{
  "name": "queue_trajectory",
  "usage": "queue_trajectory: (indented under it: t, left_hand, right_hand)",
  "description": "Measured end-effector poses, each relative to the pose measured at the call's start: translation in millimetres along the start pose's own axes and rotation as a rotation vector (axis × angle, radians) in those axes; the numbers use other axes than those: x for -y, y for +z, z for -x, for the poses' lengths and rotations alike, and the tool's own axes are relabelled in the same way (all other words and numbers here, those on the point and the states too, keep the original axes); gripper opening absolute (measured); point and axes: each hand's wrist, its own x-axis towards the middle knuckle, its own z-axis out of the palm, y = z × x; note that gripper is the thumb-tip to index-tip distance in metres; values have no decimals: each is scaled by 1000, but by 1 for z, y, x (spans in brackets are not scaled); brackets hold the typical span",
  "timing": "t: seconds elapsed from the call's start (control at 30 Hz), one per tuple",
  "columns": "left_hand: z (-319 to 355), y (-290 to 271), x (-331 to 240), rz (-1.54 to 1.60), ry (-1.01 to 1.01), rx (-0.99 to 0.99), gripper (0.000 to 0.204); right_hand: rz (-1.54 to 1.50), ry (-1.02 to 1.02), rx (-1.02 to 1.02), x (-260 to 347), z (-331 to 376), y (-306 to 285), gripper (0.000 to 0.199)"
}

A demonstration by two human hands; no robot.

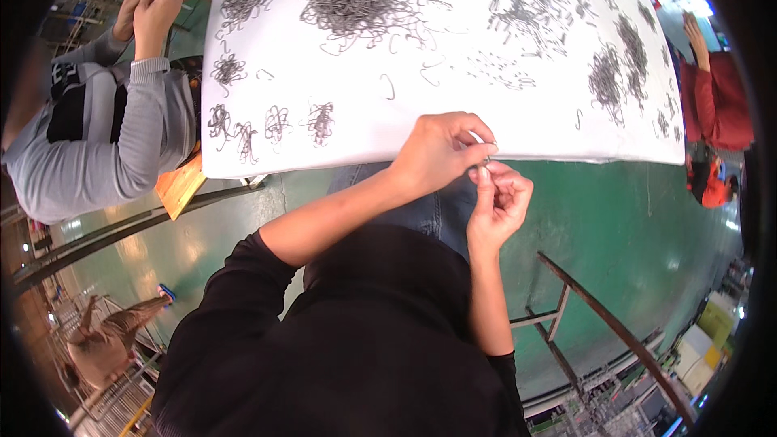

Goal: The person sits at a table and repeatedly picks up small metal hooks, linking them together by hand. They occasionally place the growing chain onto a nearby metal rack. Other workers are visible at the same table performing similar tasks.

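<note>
Just over the near edge of the white table, my left hand [441,152] and my right hand [498,204] meet fingertip to fingertip. Both are closed in a pinch around a small dark piece [487,161], mostly hidden by the fingers, so its kind does not show. Beyond them lies a big heap of dark wire hooks [356,0]. A single hook [388,87] rests apart from it, nearer to my left hand. Short dark pieces [538,8] are spread over the far right of the table, with tiny bits [502,71] scattered in front of them.
Smaller hook clusters [277,123] line the left front of the white table [453,101]; more piles [605,81] lie at right. A person in a grey sleeve [146,113] sits at left, another in red [720,109] at right. A metal frame [599,316] stands on the green floor.
</note>
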Motion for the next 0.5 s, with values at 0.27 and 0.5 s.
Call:
queue_trajectory:
  t: [0.27,0.5]
  left_hand:
    - [5,-7,3,-9,80,18,8]
    - [7,-10,27,-53,295,-28,9]
  right_hand:
    - [99,30,42,-11,3,-1,17]
    - [334,-52,62,-1,-51,-2,11]
